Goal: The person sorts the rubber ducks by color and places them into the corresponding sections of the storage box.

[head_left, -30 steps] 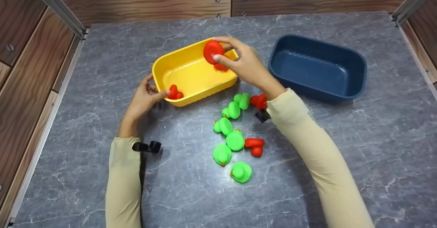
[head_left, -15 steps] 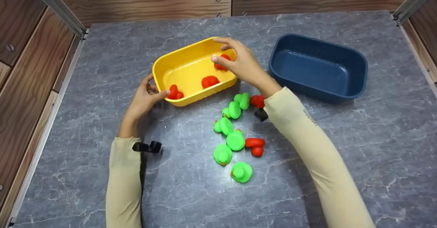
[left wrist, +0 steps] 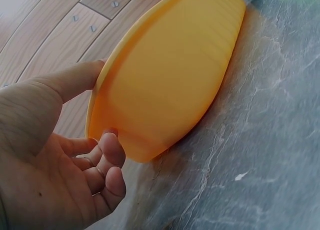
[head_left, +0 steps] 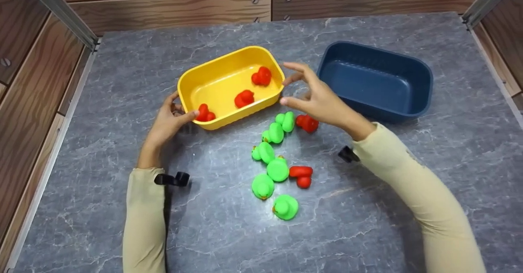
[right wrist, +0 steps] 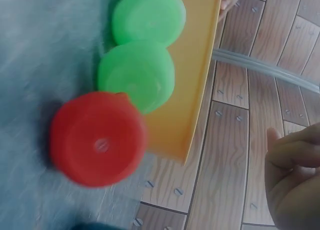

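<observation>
My left hand (head_left: pixel 168 117) grips the near-left rim of a yellow bin (head_left: pixel 229 119), thumb over the edge and fingers outside, as the left wrist view also shows. Three red rubber ducks lie in the bin: one by my left thumb, a middle duck (head_left: pixel 244 99) and one at the right end (head_left: pixel 262 76). Just off the bin's right end hovers my right hand (head_left: pixel 318 99), fingers spread and holding nothing. Below it on the table lies a red duck (head_left: pixel 307 123) beside a green duck (head_left: pixel 285 121); in the right wrist view that red duck (right wrist: pixel 100 140) looms close.
A dark blue bin (head_left: pixel 374 83) with nothing in it stands at the right. Several green ducks (head_left: pixel 278 169) trail down the middle of the grey table, and another red duck (head_left: pixel 302 176) lies among them. Wood-patterned panels (head_left: pixel 171 13) wall in the table.
The red duck that my right hand pinched has dropped into the middle of the yellow bin. My right hand has then drawn back right and nearer. My left hand keeps its hold.
</observation>
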Motion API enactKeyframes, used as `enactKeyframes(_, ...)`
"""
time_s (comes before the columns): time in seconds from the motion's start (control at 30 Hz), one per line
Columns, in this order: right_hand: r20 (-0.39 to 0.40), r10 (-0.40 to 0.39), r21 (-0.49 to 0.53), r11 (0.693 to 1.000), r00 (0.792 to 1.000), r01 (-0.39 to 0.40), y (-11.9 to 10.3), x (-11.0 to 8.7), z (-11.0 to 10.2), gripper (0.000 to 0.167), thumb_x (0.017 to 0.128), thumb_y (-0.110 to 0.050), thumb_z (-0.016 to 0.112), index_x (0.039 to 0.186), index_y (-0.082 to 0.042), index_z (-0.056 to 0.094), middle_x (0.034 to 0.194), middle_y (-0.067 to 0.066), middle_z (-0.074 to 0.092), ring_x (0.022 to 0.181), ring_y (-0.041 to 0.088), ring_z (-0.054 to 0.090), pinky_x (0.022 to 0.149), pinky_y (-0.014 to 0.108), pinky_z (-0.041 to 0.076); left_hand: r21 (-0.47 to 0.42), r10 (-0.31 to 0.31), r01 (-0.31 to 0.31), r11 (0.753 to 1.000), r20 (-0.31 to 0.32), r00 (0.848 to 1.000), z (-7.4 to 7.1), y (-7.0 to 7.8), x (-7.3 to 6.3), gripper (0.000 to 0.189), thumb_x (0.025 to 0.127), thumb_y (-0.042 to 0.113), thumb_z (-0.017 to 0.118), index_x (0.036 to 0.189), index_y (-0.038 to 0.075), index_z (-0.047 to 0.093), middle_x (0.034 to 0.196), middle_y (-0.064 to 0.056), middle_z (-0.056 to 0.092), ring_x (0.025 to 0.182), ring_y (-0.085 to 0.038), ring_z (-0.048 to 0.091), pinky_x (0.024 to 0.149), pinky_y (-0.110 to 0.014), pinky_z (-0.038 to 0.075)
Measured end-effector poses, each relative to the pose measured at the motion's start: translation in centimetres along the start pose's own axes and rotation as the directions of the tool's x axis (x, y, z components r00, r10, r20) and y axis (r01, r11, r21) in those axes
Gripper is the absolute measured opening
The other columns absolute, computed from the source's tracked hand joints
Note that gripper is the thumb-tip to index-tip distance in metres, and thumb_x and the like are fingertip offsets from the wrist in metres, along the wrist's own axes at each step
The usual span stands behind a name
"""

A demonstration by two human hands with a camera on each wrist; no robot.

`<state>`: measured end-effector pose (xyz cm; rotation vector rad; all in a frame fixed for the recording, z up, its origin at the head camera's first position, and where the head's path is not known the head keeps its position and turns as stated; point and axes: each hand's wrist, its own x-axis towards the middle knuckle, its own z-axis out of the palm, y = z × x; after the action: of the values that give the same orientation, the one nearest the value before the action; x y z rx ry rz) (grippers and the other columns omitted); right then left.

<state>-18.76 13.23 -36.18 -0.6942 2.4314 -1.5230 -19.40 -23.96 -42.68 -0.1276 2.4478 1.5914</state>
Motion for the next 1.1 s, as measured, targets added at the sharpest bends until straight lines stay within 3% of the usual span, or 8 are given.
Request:
enactKeyframes(0.07, 0.031, -0.015, -0.015, 1.0, 0.999, 0.016, 0.3, -1.0, -0.2, 0.07, 0.09, -0.023, 0.068, 0.148, -0.02, 0.028, 0.126, 0.01, 0.053, 0.051, 0.015, 0.048, 0.055, 0.02, 0.046, 0.003, -0.002, 0.002, 1.0, -0.004, 1.0, -0.1, -0.1, -0.2, 0.085, 0.087, 0.02, 0.069, 0.153, 0.004, 0.017, 0.102, -0.006, 0.049, 0.078, -0.009, 0.047, 0.064, -0.017, 0.042)
enactKeyframes(0.23, 0.136, -0.048, -0.103, 0.993, 0.99, 0.063, 1.5, -3.9, -0.7, 0.074, 0.087, -0.016, 0.072, 0.149, -0.019, 0.03, 0.127, 0.014, 0.055, 0.046, 0.011, 0.037, 0.047, 0.02, 0.038, 0.003, -0.002, 0.002, 1.0, -0.011, 1.0, -0.2, -0.4, -0.3, 0.087, 0.087, 0.021, 0.07, 0.153, 0.005, 0.017, 0.102, -0.006, 0.049, 0.076, -0.008, 0.047, 0.063, -0.017, 0.042)
enactKeyframes(0.33, 0.205, -0.04, -0.133, 0.989, 0.978, 0.068, 2.3, -5.6, -1.0, 0.076, 0.085, -0.018, 0.073, 0.149, -0.019, 0.031, 0.128, 0.016, 0.054, 0.045, 0.009, 0.03, 0.044, 0.021, 0.032, -0.014, 0.001, -0.001, 1.0, -0.015, 1.0, -0.1, -0.7, -0.2, 0.087, 0.086, 0.022, 0.072, 0.153, 0.006, 0.018, 0.1, -0.005, 0.049, 0.077, -0.009, 0.047, 0.064, -0.017, 0.042)
enactKeyframes(0.5, 0.297, 0.007, -0.116, 0.993, 0.955, 0.029, 3.2, -7.4, -0.9, 0.077, 0.085, -0.023, 0.073, 0.149, -0.019, 0.031, 0.129, 0.017, 0.05, 0.048, 0.008, 0.031, 0.046, 0.021, 0.032, -0.031, 0.0, 0.0, 1.0, -0.011, 1.0, 0.2, -0.7, -0.1, 0.087, 0.086, 0.021, 0.071, 0.153, 0.006, 0.018, 0.099, -0.005, 0.05, 0.076, -0.008, 0.048, 0.064, -0.017, 0.042)
enactKeyframes(0.67, 0.386, 0.026, -0.185, 0.982, 0.922, 0.05, 3.2, -8.1, -0.7, 0.074, 0.086, -0.032, 0.072, 0.148, -0.021, 0.033, 0.134, 0.014, 0.05, 0.053, 0.008, 0.035, 0.051, 0.021, 0.036, -0.027, -0.003, 0.003, 1.0, -0.008, 1.0, 0.3, -0.8, -0.1, 0.088, 0.086, 0.022, 0.071, 0.153, 0.008, 0.017, 0.102, -0.006, 0.05, 0.079, -0.009, 0.049, 0.065, -0.017, 0.043)
enactKeyframes(0.87, 0.484, 0.068, -0.308, 0.946, 0.872, 0.098, 2.9, -8.2, -0.6, 0.071, 0.085, -0.043, 0.07, 0.147, -0.03, 0.037, 0.138, 0.007, 0.047, 0.059, 0.007, 0.04, 0.057, 0.021, 0.04, -0.023, 0.006, -0.006, 1.0, -0.012, 1.0, 0.2, -0.4, -0.2, 0.087, 0.086, 0.021, 0.071, 0.153, 0.007, 0.018, 0.103, -0.008, 0.05, 0.077, -0.009, 0.049, 0.064, -0.017, 0.043)
enactKeyframes(1.1, 0.547, 0.097, -0.341, 0.933, 0.831, 0.116, 4.0, -8.4, 0.0, 0.072, 0.083, -0.045, 0.072, 0.146, -0.031, 0.039, 0.133, 0.004, 0.05, 0.069, 0.009, 0.044, 0.063, 0.023, 0.041, -0.011, 0.012, -0.012, 1.0, -0.006, 1.0, 0.2, -0.1, -0.1, 0.087, 0.086, 0.024, 0.072, 0.153, 0.006, 0.019, 0.1, -0.006, 0.05, 0.076, -0.01, 0.049, 0.063, -0.02, 0.045)
